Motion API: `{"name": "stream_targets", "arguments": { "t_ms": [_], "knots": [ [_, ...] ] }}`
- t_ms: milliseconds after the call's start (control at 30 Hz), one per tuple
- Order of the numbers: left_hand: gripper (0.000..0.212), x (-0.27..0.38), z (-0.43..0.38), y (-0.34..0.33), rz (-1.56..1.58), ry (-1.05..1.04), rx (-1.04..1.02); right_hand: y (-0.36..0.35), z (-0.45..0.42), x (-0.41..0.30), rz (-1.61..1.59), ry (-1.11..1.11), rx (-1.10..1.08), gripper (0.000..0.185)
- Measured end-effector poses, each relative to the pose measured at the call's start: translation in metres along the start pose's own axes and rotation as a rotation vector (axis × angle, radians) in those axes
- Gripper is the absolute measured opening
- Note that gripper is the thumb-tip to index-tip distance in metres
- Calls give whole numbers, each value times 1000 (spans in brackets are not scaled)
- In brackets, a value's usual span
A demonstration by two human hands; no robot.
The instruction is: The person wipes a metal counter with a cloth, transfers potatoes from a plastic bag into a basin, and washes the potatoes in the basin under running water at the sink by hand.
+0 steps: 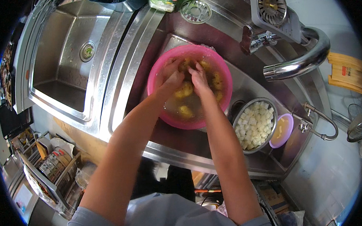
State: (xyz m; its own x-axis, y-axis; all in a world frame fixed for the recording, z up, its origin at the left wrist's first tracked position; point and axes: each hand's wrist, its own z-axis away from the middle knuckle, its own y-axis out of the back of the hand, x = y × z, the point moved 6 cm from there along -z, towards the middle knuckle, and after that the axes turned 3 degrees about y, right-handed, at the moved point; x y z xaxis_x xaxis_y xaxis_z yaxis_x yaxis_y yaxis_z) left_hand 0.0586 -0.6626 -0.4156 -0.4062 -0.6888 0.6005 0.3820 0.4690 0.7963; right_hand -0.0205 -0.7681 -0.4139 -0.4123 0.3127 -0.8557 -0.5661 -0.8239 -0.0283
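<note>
A round pink plastic basin (227,84) stands in the steel sink, filled with cloudy brownish water. Several yellowish potatoes with dark spots, one of them a potato (184,90) near the middle, lie in the water. Both my hands reach into the upper part of the basin. My left hand (172,77) is partly under water, its fingers bent towards the right. Close beside it, my right hand (198,77) has its fingertips dipped among the potatoes. Murky water and the fingers themselves hide whether either hand grips a potato.
Right of the basin are a steel bowl of white diced pieces (255,125) and a small lilac bowl (284,131) holding liquid and pale pieces. A curved chrome faucet (298,68) overhangs the sink's right side. A second sink basin (62,53) lies left, beyond a steel rim.
</note>
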Motion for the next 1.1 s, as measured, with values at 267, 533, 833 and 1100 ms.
{"name": "stream_targets", "arguments": {
  "t_ms": [267, 533, 833, 1100],
  "knots": [
    [60, 2, 24, -11, 828, 325, -315, 34, 23, 17, 110, -39, -160, 78],
    [46, -24, 45, -20, 1303, 676, -535, 17, 34, 12, 211, -143, -94, 78],
    [48, -7, 57, -22, 1127, 568, -579, 28, 19, 32, -200, -92, 97, 27],
    [57, 6, 54, -10, 1428, 739, -607, 16, 40, 17, -278, -101, -105, 59]
  ]
}}
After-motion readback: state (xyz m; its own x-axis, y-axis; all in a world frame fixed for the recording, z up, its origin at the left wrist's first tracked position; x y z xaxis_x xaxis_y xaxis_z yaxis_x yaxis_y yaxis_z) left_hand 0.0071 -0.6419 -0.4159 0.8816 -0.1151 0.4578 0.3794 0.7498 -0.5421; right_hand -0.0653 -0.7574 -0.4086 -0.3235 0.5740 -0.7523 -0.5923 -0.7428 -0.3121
